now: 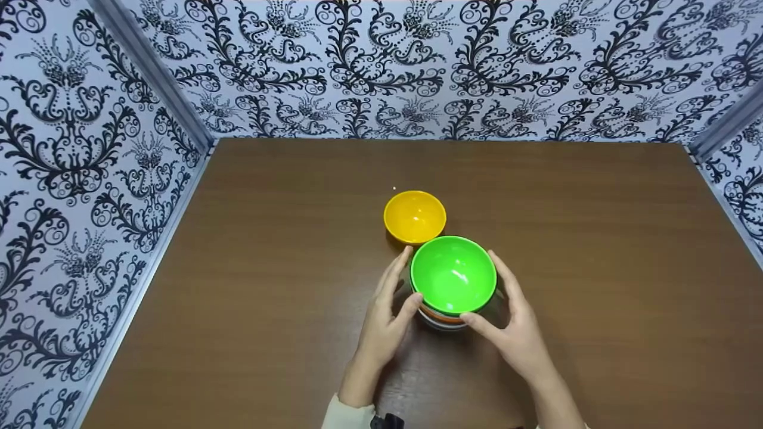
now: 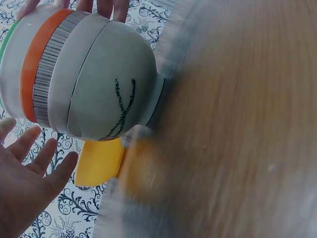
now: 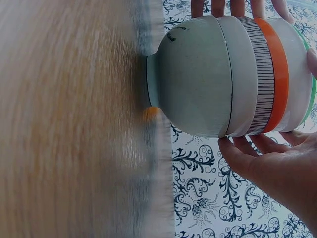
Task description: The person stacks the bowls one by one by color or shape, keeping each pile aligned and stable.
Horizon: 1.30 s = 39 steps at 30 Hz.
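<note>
A stack of nested bowls stands on the table, topped by a green bowl point(image 1: 453, 274). Below it show a white bowl, an orange band point(image 2: 39, 62), a striped band point(image 3: 261, 74), and a pale grey-green bowl point(image 3: 198, 79) at the bottom. My left hand point(image 1: 381, 328) is beside the stack's left side, thumb near the green rim; the left wrist view shows a gap between its extended fingers and the bowls. On the other side, my right hand point(image 1: 518, 333) touches the stack with loosely bent fingers, thumb by the front rim. A yellow bowl point(image 1: 415, 217) sits just behind.
The brown wooden table point(image 1: 268, 268) extends to both sides. Patterned black-and-white panels point(image 1: 417, 71) border it at the back, left and right. A small white speck point(image 1: 394, 188) lies behind the yellow bowl. A dark band point(image 1: 387, 421) is at my left wrist.
</note>
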Available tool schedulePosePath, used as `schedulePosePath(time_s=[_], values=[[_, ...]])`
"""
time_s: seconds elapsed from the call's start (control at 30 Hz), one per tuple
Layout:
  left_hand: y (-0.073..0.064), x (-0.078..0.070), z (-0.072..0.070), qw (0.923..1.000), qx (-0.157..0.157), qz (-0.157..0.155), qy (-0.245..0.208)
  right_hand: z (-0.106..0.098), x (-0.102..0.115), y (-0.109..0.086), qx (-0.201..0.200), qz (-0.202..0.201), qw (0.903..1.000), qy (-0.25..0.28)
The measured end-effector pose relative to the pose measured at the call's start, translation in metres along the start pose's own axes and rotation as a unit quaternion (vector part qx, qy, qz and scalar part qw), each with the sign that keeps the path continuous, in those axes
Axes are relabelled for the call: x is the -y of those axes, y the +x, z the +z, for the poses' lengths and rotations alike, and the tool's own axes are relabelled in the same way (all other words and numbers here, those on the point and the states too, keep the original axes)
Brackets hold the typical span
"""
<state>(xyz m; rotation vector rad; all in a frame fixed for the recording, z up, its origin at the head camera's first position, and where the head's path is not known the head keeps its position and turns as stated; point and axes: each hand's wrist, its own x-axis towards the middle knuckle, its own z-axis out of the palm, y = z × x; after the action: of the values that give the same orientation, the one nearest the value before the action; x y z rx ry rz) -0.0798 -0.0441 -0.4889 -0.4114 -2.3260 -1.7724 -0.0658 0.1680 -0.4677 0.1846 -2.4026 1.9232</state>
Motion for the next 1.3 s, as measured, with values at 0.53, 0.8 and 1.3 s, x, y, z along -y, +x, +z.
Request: schedulePosePath(time_s=[0.53,0.8,1.3], values=[[0.019,0.011,-0.016,0.9905,-0.039,-0.018,0.131,-0.002,0.0,-0.001,-0.001,0.005,1.0,-0.002],[0.031,0.021,-0.019,0.9824,-0.032,-0.029,0.182,-0.002,-0.002,0.0,-0.002,-0.006,1.0,-0.001],[0.055,0.038,-0.022,0.9834,-0.03,-0.087,0.156,-0.001,0.0,0.0,0.0,0.0,1.0,-0.008]])
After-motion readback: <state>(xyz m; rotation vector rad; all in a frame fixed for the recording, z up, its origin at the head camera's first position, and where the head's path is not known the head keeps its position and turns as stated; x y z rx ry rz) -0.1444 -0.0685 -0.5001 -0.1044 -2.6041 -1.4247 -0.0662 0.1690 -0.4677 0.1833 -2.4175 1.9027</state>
